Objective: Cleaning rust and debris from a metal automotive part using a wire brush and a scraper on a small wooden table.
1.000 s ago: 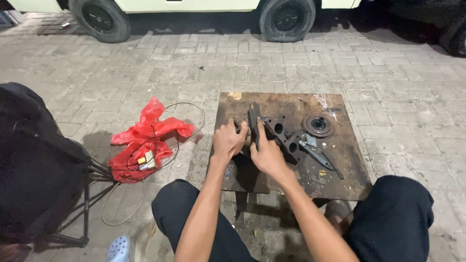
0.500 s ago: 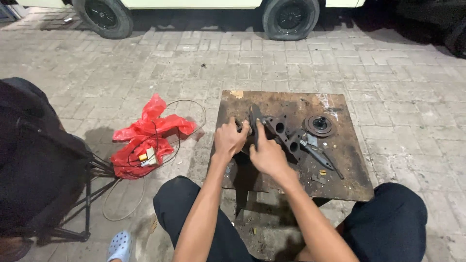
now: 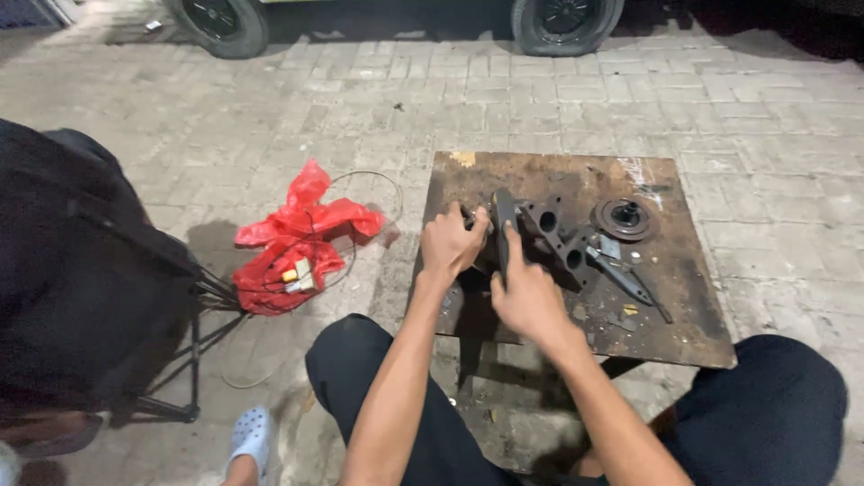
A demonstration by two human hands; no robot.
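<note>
A low rusty metal work table [image 3: 666, 333] stands between my knees on the brick paving. On it lies a dark cast metal part with round holes [image 3: 553, 234]. My left hand [image 3: 453, 243] is curled around the part's left end. My right hand [image 3: 526, 292] grips the same part from the near side, with the index finger stretched up along a dark upright piece [image 3: 504, 211]. A round pulley-like disc [image 3: 625, 219] sits at the table's far right, and a dark elongated tool [image 3: 625, 277] lies just right of the part.
A crumpled red plastic bag [image 3: 292, 247] with small items and a thin wire loop [image 3: 369, 180] lies left of the table. A black folding chair [image 3: 81, 288] stands at far left. Two vehicle tyres [image 3: 562, 18] are at the top. A light clog [image 3: 249, 434] is below.
The view has shifted slightly. Both hands stay on the dark metal part, with only small adjustments in grip.
</note>
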